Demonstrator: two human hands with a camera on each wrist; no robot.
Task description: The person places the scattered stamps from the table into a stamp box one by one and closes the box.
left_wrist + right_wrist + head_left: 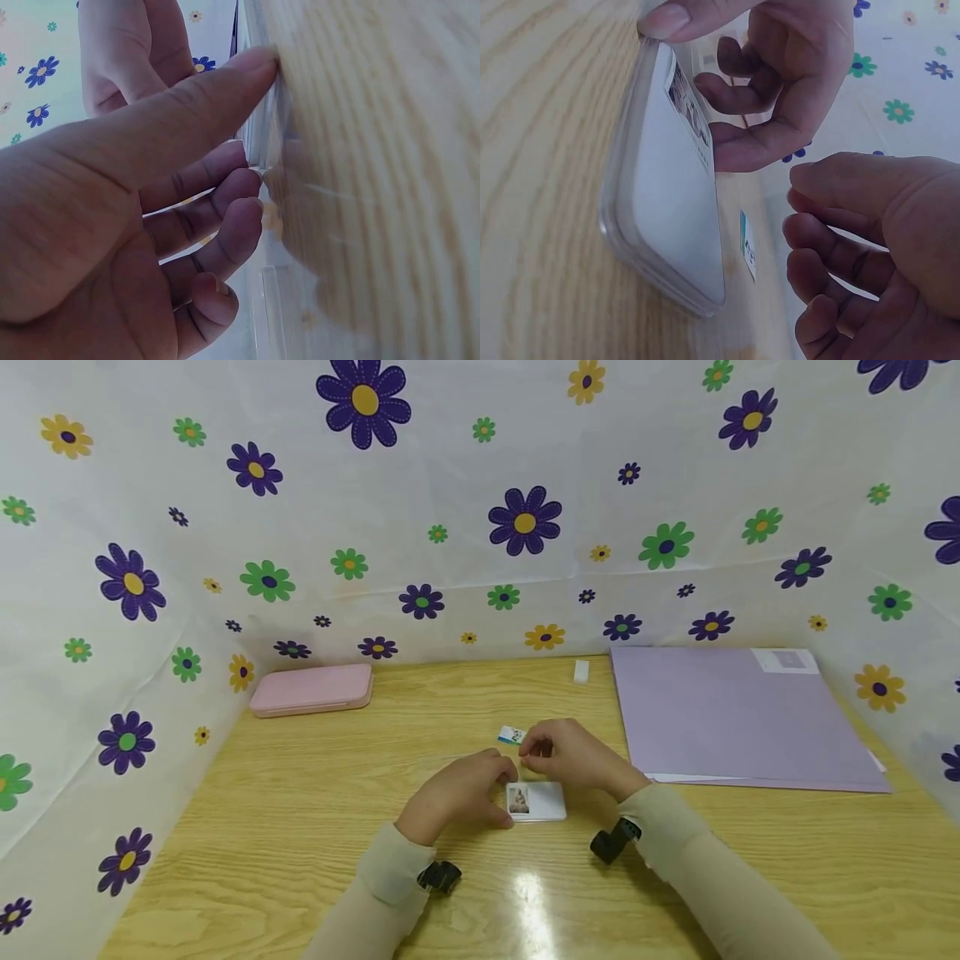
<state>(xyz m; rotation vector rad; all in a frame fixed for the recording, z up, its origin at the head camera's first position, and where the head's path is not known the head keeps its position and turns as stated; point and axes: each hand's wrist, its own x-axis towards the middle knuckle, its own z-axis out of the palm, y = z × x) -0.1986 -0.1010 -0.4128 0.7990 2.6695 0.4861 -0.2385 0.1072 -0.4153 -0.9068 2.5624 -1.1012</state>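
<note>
Flowered white cloth (442, 468) hangs round the wood-grained table (225, 835), where someone in pale sleeves has both hands at a thin white case (546, 802) lying flat near the middle. From the head view I see the left hand (460, 787) at the case's left end, beside a small picture (518, 800) on its top, while the right hand (581, 758) hovers over its far side. Just beyond lies a little card (510, 734) with a blue and green edge. What that high view hides, the right wrist view gives up: the case has clear, rounded sides, and the left hand grips its end between thumb and forefinger. It also shows the right hand from the palm side, well apart from the case, its fingers loosely bent and closed on nothing. Down at table level, the left wrist view catches the left thumb against the case's edge. Only the head view takes in the whole pink box (313, 687) at back left, the small white block (581, 672) and the large purple folder (720, 718) at right
</note>
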